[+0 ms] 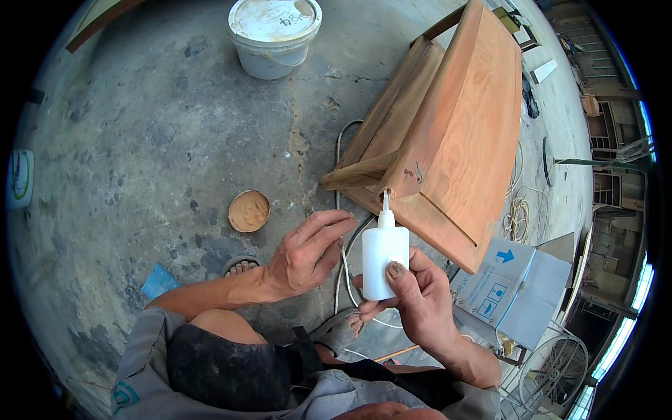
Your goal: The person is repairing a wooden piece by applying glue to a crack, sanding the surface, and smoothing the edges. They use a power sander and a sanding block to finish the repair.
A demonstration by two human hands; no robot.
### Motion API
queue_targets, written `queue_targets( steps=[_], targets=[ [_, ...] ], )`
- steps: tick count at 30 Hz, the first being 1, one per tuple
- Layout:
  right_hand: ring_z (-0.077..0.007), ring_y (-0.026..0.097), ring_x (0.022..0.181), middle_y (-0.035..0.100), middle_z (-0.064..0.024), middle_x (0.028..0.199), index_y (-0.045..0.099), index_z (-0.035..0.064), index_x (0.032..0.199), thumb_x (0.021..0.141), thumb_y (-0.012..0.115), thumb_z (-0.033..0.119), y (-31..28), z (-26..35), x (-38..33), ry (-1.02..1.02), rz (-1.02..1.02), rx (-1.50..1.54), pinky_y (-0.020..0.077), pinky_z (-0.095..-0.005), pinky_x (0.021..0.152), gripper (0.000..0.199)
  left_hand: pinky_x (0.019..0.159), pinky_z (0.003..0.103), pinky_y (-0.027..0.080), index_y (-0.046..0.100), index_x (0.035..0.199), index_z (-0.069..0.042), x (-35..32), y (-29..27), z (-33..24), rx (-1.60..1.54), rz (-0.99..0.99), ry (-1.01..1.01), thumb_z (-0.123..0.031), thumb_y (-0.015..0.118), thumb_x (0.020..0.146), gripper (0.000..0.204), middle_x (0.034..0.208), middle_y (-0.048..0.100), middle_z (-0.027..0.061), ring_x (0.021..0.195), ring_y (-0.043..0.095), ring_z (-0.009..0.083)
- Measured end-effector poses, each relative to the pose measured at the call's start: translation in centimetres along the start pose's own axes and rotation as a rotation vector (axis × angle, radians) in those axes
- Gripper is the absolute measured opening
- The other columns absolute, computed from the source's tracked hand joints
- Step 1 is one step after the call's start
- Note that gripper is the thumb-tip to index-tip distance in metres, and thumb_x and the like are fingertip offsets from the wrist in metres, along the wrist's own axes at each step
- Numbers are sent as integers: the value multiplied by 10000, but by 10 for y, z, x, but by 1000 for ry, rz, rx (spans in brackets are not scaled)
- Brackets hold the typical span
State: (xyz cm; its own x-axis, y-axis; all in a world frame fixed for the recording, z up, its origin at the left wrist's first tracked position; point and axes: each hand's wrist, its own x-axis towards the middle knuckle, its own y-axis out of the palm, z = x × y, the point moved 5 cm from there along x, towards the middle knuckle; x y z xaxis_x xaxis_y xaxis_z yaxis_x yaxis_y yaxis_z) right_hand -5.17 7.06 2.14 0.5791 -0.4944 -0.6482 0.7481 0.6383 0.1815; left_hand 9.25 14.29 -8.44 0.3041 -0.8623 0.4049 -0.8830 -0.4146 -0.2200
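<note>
Right hand [413, 294] fingers grip white glue bottle [384, 259]; left hand [308, 255] open near paste-filled dish [249, 211].

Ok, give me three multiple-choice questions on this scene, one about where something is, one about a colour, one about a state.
1. Where does the nozzle of the squeeze bottle point?
A. At the corner of the wooden cabinet
B. Into the bucket
C. At the fan

2. What colour is the squeeze bottle?
A. Blue
B. White
C. Brown

3. What is the left hand doing?
A. Gripping the bottle
B. Holding the small bowl of brown paste
C. Open, holding nothing

Answers: 1 A, the tip meets the cabinet's lower corner. 2 B, its body is plain white in the right hand. 3 C, its fingers are spread beside the bottle with nothing in them.
</note>
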Motion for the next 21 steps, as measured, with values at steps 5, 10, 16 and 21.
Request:
queue_targets(
  steps=[5, 10, 16, 21],
  targets=[
    [-232, 765, 836, 723, -208, 1053, 480, -85, 1281, 1089, 557, 231, -1, -2, -1, 0, 17, 25, 656, -327, 732, 377, 819, 409, 593, 645, 1253, 37, 0, -2, 0, 17, -9, 5, 122, 630, 830, 432, 1256, 624, 188, 1025, 697, 355],
    [-220, 763, 853, 720, -214, 1080, 471, -58, 1271, 1082, 563, 177, -6, -7, -5, -35, 64, -64, 634, -300, 687, 315, 810, 383, 586, 678, 1212, 15, -4, -8, 6, 47, -9, -54, 116, 648, 834, 392, 1241, 638, 176, 1004, 697, 323],
    [-237, 748, 907, 698, -243, 1156, 445, -40, 1284, 1050, 595, 100, -28, -5, -25, -466, 74, -168, 618, -335, 757, 311, 725, 384, 550, 745, 1011, 4, -21, -51, 51, 452, -61, -65, 38, 747, 811, 203, 1015, 683, 125, 883, 673, 291],
    [-301, 744, 770, 699, -288, 1075, 345, -42, 1389, 1067, 563, 264, -48, -17, -31, -559, -76, -444, 633, -403, 697, 495, 766, 410, 493, 741, 876, -12, -62, -83, 101, 836, 130, -164, -33, 751, 764, 114, 931, 686, 117, 897, 614, 297]
  ],
)
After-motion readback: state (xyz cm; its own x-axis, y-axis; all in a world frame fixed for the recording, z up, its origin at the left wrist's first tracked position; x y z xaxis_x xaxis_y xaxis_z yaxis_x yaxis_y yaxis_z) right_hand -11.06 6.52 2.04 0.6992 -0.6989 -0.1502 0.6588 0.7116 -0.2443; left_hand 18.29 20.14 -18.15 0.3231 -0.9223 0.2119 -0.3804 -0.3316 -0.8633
